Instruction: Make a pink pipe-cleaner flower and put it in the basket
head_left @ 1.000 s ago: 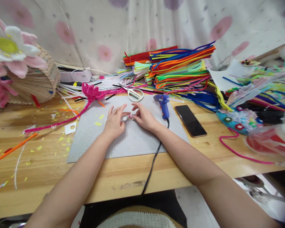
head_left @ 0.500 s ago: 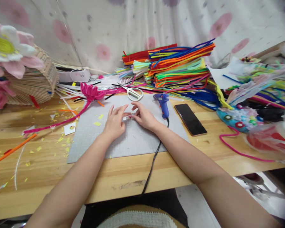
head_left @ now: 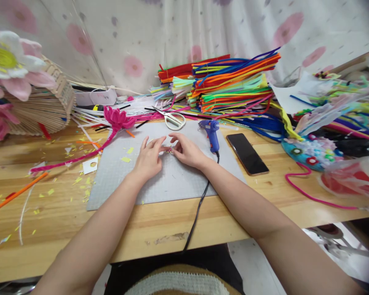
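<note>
Over the grey cutting mat [head_left: 172,186], my two hands meet around a small pink-and-white piece with spiky strands [head_left: 169,150], too small to name exactly. My right hand [head_left: 187,152] pinches it from the right with thumb and forefinger, the other fingers curled above. From the left, the fingertips of my left hand [head_left: 149,159] come up to the same piece, its other fingers raised. A blue glue gun [head_left: 212,137] lies on the mat to the right, and scissors [head_left: 175,121] lie at its back edge. A pink fuzzy flower on a stem [head_left: 118,119] rests at the left.
Bundles of coloured pipe cleaners [head_left: 233,84] are stacked at the back. A phone [head_left: 247,153] lies right of the mat. The glue gun's black cord [head_left: 198,217] runs over the front edge. A large fluffy flower [head_left: 6,59] stands left, and a blue pincushion-like piece [head_left: 310,153] right.
The small pink-and-white piece has turned slightly between my fingertips, and more pink shows near my left fingers. Both hands stay in nearly the same place.
</note>
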`<state>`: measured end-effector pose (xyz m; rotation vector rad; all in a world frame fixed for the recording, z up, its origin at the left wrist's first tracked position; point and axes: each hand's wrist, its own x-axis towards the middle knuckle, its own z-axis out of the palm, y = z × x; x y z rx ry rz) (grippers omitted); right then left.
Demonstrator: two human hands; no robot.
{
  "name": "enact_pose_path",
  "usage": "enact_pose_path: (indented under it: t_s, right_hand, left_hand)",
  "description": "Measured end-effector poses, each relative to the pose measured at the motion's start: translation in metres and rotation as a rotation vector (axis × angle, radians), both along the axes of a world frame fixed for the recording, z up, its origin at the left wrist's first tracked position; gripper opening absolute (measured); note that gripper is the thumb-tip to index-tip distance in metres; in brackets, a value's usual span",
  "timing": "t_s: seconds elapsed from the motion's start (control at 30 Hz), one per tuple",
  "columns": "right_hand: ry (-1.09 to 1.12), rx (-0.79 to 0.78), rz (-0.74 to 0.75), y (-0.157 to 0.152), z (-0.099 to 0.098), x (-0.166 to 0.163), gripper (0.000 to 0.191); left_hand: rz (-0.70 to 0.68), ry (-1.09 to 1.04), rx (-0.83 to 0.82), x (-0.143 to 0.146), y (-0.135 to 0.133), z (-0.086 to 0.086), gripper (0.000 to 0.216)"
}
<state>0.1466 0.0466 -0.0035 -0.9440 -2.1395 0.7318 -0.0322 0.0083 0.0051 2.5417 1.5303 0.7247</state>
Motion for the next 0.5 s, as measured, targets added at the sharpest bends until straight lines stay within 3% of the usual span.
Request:
enact_pose_path:
  t_s: [0.23,0.5]
  right_hand:
    - [-0.019,0.010,-0.092,0.0025,0.0037,0.0086,0.055]
    - [-0.087,0.009,-0.061,0.0009,0.0011,0.0049,0.041]
  left_hand:
    - [-0.002,-0.015,-0.026,0.0008,-0.0007,0.0008,0.077]
    - [-0.008,-0.004,-0.045,0.0014,-0.0026,0.0030,0.077]
